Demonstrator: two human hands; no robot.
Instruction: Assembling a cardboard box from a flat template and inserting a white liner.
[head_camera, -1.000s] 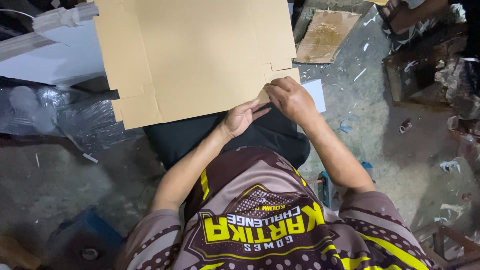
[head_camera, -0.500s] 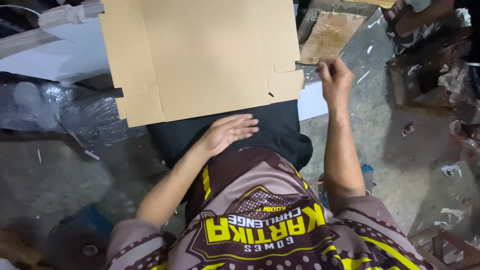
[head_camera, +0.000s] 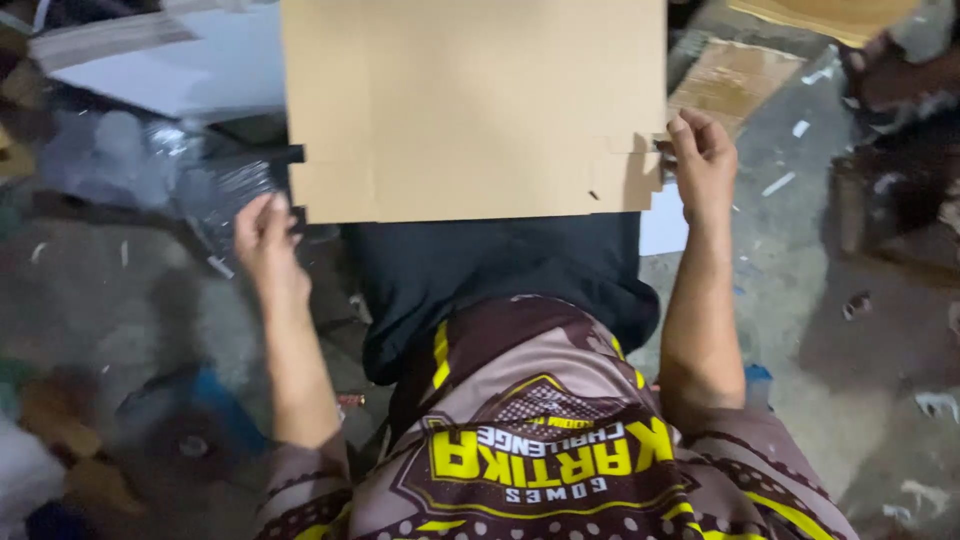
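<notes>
Lying flat across the person's lap is a brown corrugated cardboard sheet (head_camera: 470, 105), unfolded, with its flaps notched along the near edge. The right hand (head_camera: 703, 160) is pinching the sheet's right corner flap between curled fingers. The left hand (head_camera: 265, 240) is reaching toward the left corner with fingers spread, holding nothing. Judging from this, no fold is formed yet; shaping is remaining. A white flat panel (head_camera: 190, 70) is lying at upper left, clear plastic wrap (head_camera: 140, 170) below it, and a worn cardboard piece (head_camera: 735, 80) at upper right.
</notes>
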